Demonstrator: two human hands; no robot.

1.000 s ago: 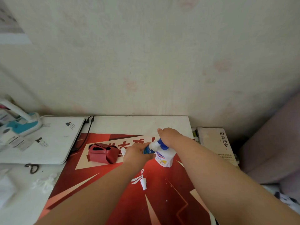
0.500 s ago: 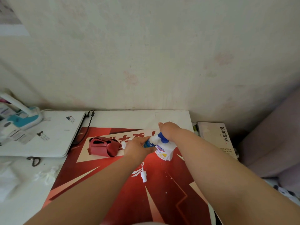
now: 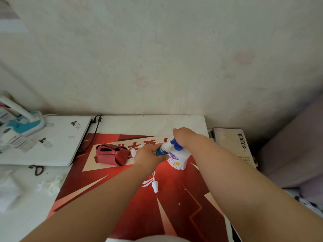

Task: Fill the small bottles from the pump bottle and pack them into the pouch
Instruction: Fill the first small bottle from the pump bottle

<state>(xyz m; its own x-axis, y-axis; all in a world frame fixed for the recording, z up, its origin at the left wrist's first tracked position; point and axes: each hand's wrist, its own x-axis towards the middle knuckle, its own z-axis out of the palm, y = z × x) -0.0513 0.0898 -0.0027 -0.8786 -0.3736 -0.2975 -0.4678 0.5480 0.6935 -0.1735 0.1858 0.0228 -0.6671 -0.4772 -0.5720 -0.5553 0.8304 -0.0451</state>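
1. Two hands work over a glossy red mat (image 3: 139, 212). The pump bottle (image 3: 177, 159) stands upright on the mat's far right part. It has a squat white plastic body, a label printed in blue, red and yellow, and a blue pump head.
2. The right hand (image 3: 185, 137) sits on top of the pump head with its fingers curled down over it. The nozzle is mostly hidden.
3. The left hand (image 3: 148, 157) grips the small bottle (image 3: 161, 151), fingers wrapped round its lower part. It is a slim cylinder with a blue label and a white shoulder and neck. Its long axis is tilted, mouth end pointing up and right at the pump head. Touching or just beside, cannot tell.
4. The pouch (image 3: 111, 154) is red, soft and leather-like. It lies on the mat just left of the left hand, with a dark opening on top.
5. A white spray cap (image 3: 155, 186) lies flat on the mat nearer the person, its thin dip tube pointing away.
6. On the far left is a closed white laptop (image 3: 52, 142) with stickers. A pale book (image 3: 232, 145) lies at the right edge.
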